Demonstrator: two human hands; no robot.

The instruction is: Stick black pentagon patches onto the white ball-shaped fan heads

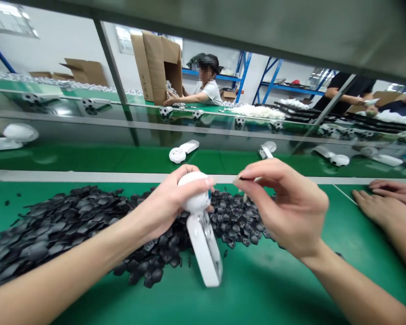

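My left hand point(172, 198) is closed around the round head of a white plastic housing point(203, 248), whose rectangular handle hangs down toward me. To its right, my right hand point(284, 203) pinches a small dark piece point(242, 179) between thumb and fingertips, apart from the housing. Only a thin edge of that piece shows, so its shape is hidden. Beneath both hands spreads a heap of flat black plastic pieces point(77, 221), many of them five-sided, lying on the green table point(257, 289).
Behind a pale ledge, a green conveyor point(131, 158) carries white housings point(184, 151). Another person's hands point(375, 198) rest at the right. Across the line, a person point(208, 81) reaches toward a cardboard box point(155, 67). A metal beam point(223, 27) crosses overhead.
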